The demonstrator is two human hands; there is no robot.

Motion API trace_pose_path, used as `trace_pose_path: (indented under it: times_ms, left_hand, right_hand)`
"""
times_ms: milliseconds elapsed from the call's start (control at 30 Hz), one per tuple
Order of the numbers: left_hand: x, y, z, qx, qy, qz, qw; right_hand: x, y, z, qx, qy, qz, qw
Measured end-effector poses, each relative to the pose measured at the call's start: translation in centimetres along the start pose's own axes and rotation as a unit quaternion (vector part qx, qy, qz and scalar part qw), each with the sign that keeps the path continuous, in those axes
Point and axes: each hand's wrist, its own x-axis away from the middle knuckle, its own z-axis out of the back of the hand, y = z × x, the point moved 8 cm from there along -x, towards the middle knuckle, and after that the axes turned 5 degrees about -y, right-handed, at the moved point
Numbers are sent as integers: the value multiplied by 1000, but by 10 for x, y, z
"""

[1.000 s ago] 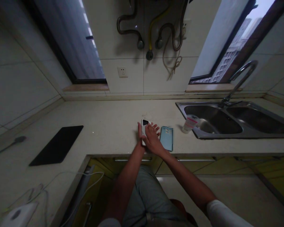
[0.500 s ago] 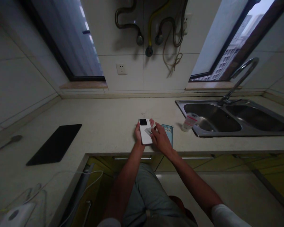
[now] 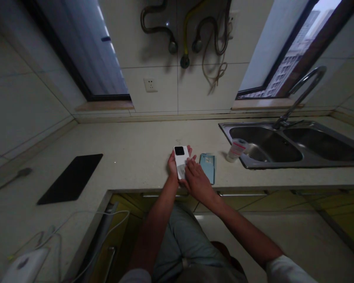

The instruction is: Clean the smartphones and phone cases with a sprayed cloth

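A white phone (image 3: 180,160) with a black camera block lies back side up in my left hand (image 3: 172,164). My left hand wraps it from below, and fingertips show past its upper right edge. Across the lower right part of the phone's back rests my right hand (image 3: 195,172), its fingers extended and close together. Beside these fingers a small greyish patch shows on the phone; whether it is a cloth or a shadow I cannot tell. Just right of the hands, a light-blue phone case (image 3: 207,169) lies on the counter.
A clear plastic cup (image 3: 235,150) with a red band leans at the rim of the steel double sink (image 3: 244,164). To the left lie a black flat board (image 3: 72,179) and a white device with cables (image 3: 26,265). The counter's front edge (image 3: 153,189) runs below my hands.
My right hand has moved slightly left and down, its fingers now flatter on the phone's back. More of the blue case shows. My left hand keeps its hold.
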Motion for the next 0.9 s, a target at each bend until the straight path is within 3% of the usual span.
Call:
trace_pose_path:
  times_ms: [133,333,667,900]
  left_hand:
    - [1,-1,0,6,6,-9,1000]
    - [1,-4,-5,1,0,12,1000]
    - [-3,-3,5,2,-16,24,1000]
    - [-13,-3,16,-4,30,29,999]
  right_hand:
    - [5,-8,0,-7,-19,9,1000]
    - [-18,1,2,23,-14,-1,1000]
    - [-25,6,-18,4,-11,30,999]
    - [-35,38,9,-6,62,1,998]
